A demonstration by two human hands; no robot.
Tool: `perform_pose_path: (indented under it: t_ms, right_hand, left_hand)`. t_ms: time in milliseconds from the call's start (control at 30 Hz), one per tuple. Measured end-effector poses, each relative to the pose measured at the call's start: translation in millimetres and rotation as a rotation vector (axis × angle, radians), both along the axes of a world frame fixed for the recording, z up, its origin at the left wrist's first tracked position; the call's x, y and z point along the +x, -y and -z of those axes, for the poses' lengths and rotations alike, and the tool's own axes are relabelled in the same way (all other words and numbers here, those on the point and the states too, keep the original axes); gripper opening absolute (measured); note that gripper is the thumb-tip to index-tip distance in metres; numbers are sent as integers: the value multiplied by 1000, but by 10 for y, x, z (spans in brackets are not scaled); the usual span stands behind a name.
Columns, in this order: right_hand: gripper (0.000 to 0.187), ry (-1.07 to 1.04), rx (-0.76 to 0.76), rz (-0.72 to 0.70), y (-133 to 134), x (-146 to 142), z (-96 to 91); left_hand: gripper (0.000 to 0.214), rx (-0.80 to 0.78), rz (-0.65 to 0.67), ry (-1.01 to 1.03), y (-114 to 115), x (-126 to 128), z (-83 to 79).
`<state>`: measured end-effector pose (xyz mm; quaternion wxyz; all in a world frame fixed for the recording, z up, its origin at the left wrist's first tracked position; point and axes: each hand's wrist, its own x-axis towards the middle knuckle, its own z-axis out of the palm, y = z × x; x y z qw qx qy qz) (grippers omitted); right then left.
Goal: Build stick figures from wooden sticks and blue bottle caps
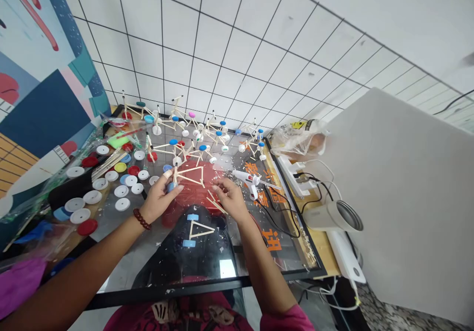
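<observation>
My left hand [160, 197] is closed on a stick frame [190, 175] of thin wooden sticks, with a blue bottle cap [171, 186] at its near end. The frame points right, held above the glass table. My right hand [230, 197] has its fingers curled with the tips close together, over a few loose wooden sticks [215, 201]; what is between the fingertips is too small to make out. In front of me lies a triangular stick frame [200, 229] with two blue caps. A white glue gun [252, 180] rests to the right of my right hand.
Several stick-and-cap models [202, 138] stand along the table's far side. Loose bottle caps [121, 191] and a bundle of sticks [111, 162] lie at left. A power strip [294, 175], cables, a white cylindrical container [329, 217] and a plastic bag [299, 141] are at right.
</observation>
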<state>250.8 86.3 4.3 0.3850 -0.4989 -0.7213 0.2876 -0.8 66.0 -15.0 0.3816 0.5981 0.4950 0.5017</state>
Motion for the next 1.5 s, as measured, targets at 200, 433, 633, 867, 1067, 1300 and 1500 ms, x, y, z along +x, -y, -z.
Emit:
perform_pose_path:
  t_ms: [200,433,633,867,1067,1300,1500]
  right_hand:
    - [35,-310,-170,8,-57,-216,195]
    - [29,-413,-249,-26,-15,-321,241]
    - [22,-239,-207,-30,19,-295,247]
    - [19,-108,-154,-10,63,-268,244]
    - [19,-69,-118,-3,90,-251,245]
    - [25,-101,-135,9,75,-275,277]
    - [31,-231,-172,79,33,-280,258]
  left_hand:
    - [62,-176,64,232,-15,-51,13]
    - [65,-73,109,56,3,-34,113]
    - [50,27,86,-115,26,-35,13]
    - [55,54,75,-143,37,-24,-45]
    - [53,112,48,-171,52,-36,-86]
    - [71,108,127,-121,79,-67,-42]
    - [74,112,155,-39,85,-69,13]
